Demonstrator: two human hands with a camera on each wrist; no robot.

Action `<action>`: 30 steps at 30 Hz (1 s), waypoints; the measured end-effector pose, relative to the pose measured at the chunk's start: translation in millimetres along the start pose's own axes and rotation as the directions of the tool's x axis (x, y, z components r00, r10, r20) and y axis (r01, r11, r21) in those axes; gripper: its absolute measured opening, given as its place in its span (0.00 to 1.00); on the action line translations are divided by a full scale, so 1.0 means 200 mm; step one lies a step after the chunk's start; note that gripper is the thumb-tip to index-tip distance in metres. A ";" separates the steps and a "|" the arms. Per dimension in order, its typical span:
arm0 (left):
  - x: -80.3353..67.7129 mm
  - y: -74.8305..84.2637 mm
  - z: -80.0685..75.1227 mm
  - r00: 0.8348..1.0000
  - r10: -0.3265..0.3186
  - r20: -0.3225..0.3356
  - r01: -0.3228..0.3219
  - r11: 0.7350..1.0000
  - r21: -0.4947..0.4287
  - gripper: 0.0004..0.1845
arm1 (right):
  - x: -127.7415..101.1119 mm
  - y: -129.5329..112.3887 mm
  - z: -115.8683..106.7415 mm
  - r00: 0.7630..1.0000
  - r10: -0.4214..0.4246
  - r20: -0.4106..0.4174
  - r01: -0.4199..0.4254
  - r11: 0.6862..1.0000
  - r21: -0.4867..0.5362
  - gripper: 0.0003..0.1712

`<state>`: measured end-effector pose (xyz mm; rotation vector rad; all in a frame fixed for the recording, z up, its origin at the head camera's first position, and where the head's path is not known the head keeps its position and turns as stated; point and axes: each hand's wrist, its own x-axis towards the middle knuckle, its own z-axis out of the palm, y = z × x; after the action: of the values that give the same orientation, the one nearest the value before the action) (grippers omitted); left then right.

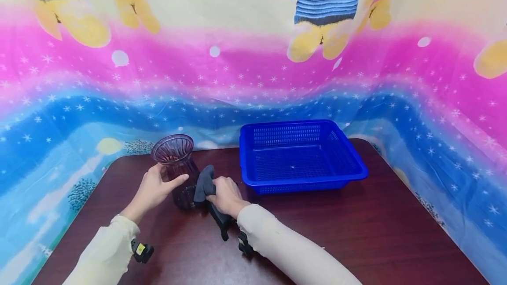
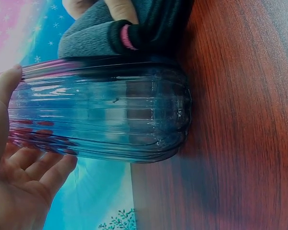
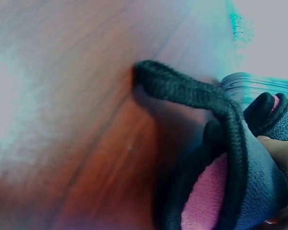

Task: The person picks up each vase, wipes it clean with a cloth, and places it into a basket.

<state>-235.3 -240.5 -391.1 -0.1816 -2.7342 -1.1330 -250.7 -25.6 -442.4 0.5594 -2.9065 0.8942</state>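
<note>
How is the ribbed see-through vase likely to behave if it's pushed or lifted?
The vase looks like glass or hard clear plastic, so it is probably stiff and possibly breakable. Its shiny wall may slip, though the ribs could help the left hand hold it. Being taller than wide, with a flared rim, it might tip if pushed near the top.

Printed fabric (image 1: 245, 63) (pink above blue) hangs behind 1 reddish-brown table (image 1: 336, 228).

left hand (image 1: 157, 184): gripping, palm inward | right hand (image 1: 227, 195): gripping, back upward
</note>
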 end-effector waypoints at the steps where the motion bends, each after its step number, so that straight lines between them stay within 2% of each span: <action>1: 0.00 0.00 0.00 1.000 0.000 -0.002 0.000 1.000 0.001 0.36 | 0.00 -0.01 -0.01 1.000 -0.002 -0.002 0.002 1.000 0.000 0.08; 11: 0.00 0.01 0.00 1.000 -0.003 0.002 0.003 1.000 0.004 0.37 | 0.01 -0.08 -0.09 0.998 -0.033 -0.044 0.034 0.999 0.027 0.07; 24: 0.00 0.01 -0.01 1.000 -0.023 0.016 0.022 0.999 0.030 0.36 | 0.05 -0.17 -0.21 0.996 -0.067 -0.054 0.070 0.996 0.046 0.08; 30: 0.01 -0.01 0.00 1.000 0.005 0.013 -0.005 1.000 0.024 0.32 | 0.06 -0.20 -0.25 0.994 -0.093 -0.061 0.096 0.995 0.039 0.08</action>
<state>-236.5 -242.4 -391.5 -0.1933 -2.7551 -1.1015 -251.2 -33.0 -377.4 0.6558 -2.7889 0.9451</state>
